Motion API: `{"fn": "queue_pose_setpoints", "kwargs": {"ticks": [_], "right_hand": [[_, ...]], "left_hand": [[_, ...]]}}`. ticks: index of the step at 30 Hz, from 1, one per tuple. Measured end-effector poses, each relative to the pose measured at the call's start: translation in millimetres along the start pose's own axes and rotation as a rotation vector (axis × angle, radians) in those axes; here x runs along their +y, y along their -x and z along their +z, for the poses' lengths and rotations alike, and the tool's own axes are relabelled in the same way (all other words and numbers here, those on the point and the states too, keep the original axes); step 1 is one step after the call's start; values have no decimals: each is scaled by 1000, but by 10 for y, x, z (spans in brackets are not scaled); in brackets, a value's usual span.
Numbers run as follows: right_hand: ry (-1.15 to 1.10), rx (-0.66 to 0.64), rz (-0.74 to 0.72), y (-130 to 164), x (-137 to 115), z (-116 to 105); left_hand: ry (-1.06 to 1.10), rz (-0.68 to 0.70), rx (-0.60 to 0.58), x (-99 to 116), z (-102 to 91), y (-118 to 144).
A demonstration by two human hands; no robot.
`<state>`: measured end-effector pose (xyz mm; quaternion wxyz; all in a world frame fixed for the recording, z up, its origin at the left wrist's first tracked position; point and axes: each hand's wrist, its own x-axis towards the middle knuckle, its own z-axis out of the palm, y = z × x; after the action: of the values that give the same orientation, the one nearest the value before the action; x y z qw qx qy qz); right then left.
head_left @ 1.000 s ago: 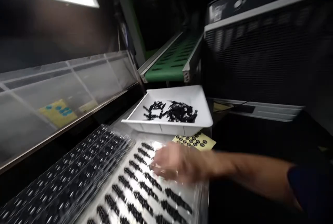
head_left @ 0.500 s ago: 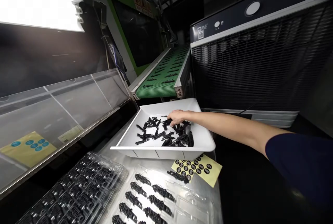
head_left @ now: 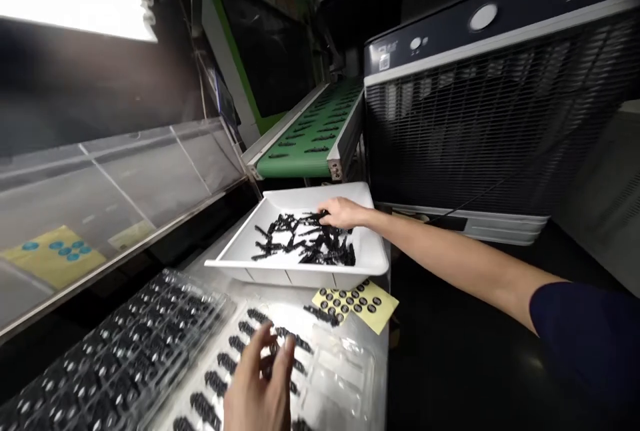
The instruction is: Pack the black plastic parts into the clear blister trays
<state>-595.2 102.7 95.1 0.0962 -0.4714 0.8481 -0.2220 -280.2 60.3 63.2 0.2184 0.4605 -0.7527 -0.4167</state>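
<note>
Inside the white plastic bin (head_left: 375, 247), my right hand (head_left: 346, 212) has its fingers closed on a slim black plastic part (head_left: 313, 219) at the top of the loose pile. More black plastic parts (head_left: 327, 247) lie tangled on the bin's floor. My left hand (head_left: 263, 384) hovers over a clear blister tray (head_left: 345, 374), thumb and fingers apart, with no held object visible. Rows of black parts (head_left: 216, 382) fill much of this tray, and the hand hides some of them. A single black part (head_left: 321, 315) rests beyond the tray, by the sticker sheet (head_left: 383, 307).
A filled clear tray (head_left: 125, 344) sits at the left. Behind the bin, a green conveyor belt (head_left: 300, 163) carries black parts. A large dark slatted unit (head_left: 480, 131) stands at the right. Yellow sheets with blue stickers (head_left: 65, 251) show at the left.
My left hand has come into view from below, over the clear tray. My right hand stays in the bin at the pile, and the view has shifted slightly.
</note>
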Motion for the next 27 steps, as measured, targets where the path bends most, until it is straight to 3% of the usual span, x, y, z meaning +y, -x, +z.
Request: {"fn": "queue_pose_setpoints", "kwargs": {"ticks": [3, 6, 10, 12, 14, 16, 22, 27], "right_hand": [[-58, 7, -140, 244, -322, 66], [-212, -5, -342, 532, -690, 227], [-444, -214, -524, 899, -1066, 589], [-451, -247, -587, 1030, -1150, 792], [-433, -247, -611, 1127, -1171, 971], [-484, -260, -563, 1199, -1151, 1114], [-1067, -385, -33, 1290, -980, 1361], [-1176, -232, -36, 1233, -860, 1402]], "left_hand": [[253, -89, -77, 232, -4, -176], [534, -99, -127, 262, 1, -322], [757, -85, -255, 17, -48, -268], [755, -122, -220, -150, -72, -142], [716, -176, -96, -303, -66, -3], [686, -210, -1, -429, -29, 110], [635, -277, 230, -641, 109, 242], [557, -271, 247, -620, 166, 269]]}}
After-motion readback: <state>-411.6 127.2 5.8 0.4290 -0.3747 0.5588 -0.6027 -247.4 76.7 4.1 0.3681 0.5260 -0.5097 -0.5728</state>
